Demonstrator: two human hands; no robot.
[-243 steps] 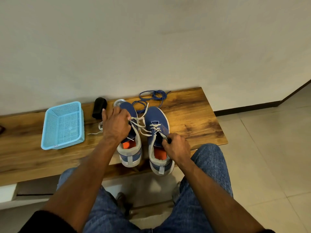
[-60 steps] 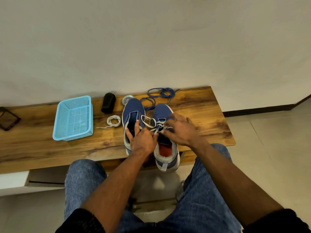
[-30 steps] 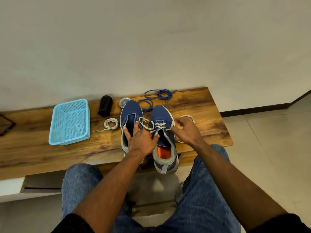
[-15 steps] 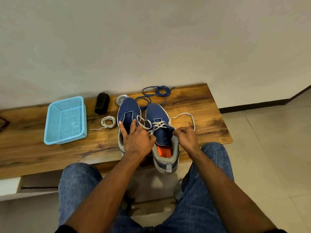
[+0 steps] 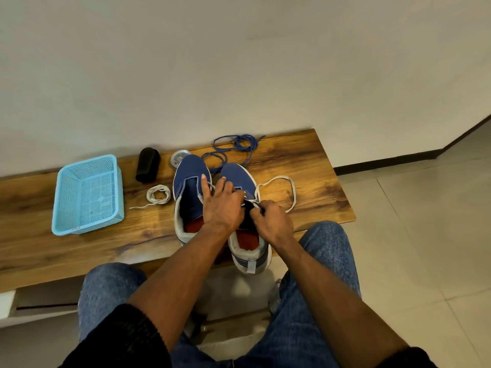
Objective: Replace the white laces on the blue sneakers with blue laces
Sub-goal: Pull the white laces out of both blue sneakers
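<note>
Two blue sneakers stand side by side on the wooden bench (image 5: 313, 166), toes toward the wall. The left sneaker (image 5: 190, 187) has no lace in it. The right sneaker (image 5: 240, 179) still carries a white lace (image 5: 288, 187), one end looping out to the right on the bench. My left hand (image 5: 221, 205) lies across both sneakers with its fingers straight, pressing on the right one's lacing. My right hand (image 5: 271, 221) pinches the white lace at the right sneaker's tongue. A removed white lace (image 5: 158, 193) lies coiled left of the sneakers. Blue laces (image 5: 233, 150) lie tangled behind them.
A light blue mesh basket (image 5: 89, 193) sits at the bench's left. A black cylinder (image 5: 148, 164) and a small round metal tin (image 5: 179, 158) stand near the wall. My knees in jeans are below the bench's front edge. Tiled floor lies to the right.
My left hand slid right and forward, from the left sneaker onto the right sneaker's lacing. My right hand keeps its pinch on the white lace, whose loose loop still trails to the right.
</note>
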